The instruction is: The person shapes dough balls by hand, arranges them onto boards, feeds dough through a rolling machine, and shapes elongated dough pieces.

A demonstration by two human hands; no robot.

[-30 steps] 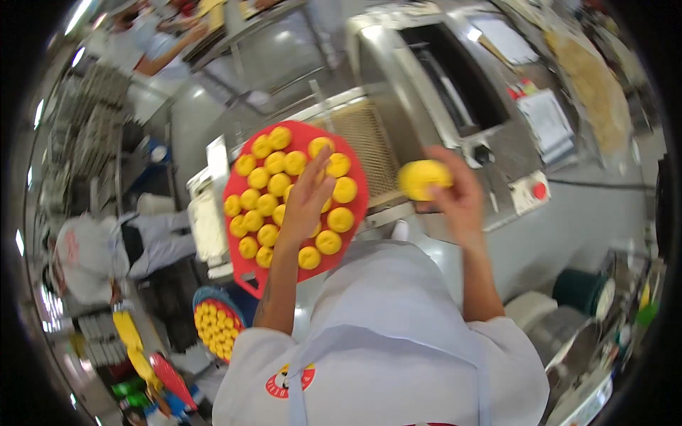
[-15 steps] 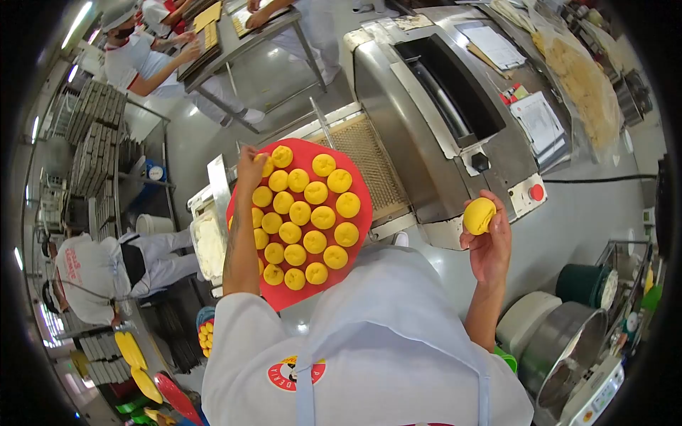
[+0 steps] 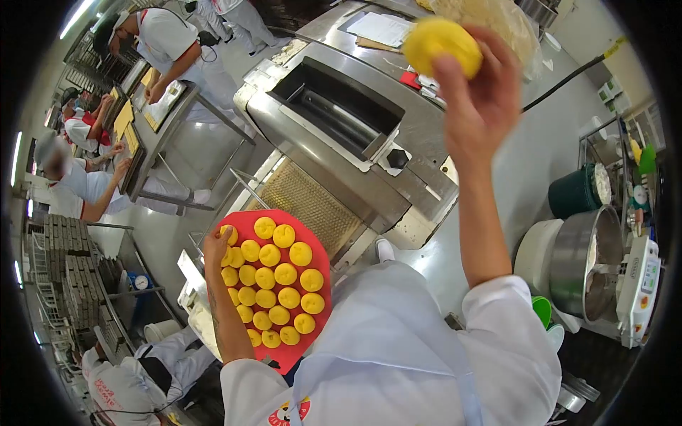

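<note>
My right hand is raised at the upper right, its thumb and fingers closed round a yellow dough ball. Many similar yellow dough balls sit in rows on a red tray in front of my apron. At the tray's far left corner, my left hand has its fingers closed on another dough ball; the palm side is hidden. My left forearm runs along the tray's left side.
Beyond the tray stands a steel dough machine with a mesh belt. A mixer bowl and a green bin are at the right. Co-workers handle yellow sheets at a table, upper left. Another person bends at lower left.
My right hand has lifted its dough ball up and away from my body, over the machine. The view has turned and shifted to the right. My left hand stays at the tray's far corner.
</note>
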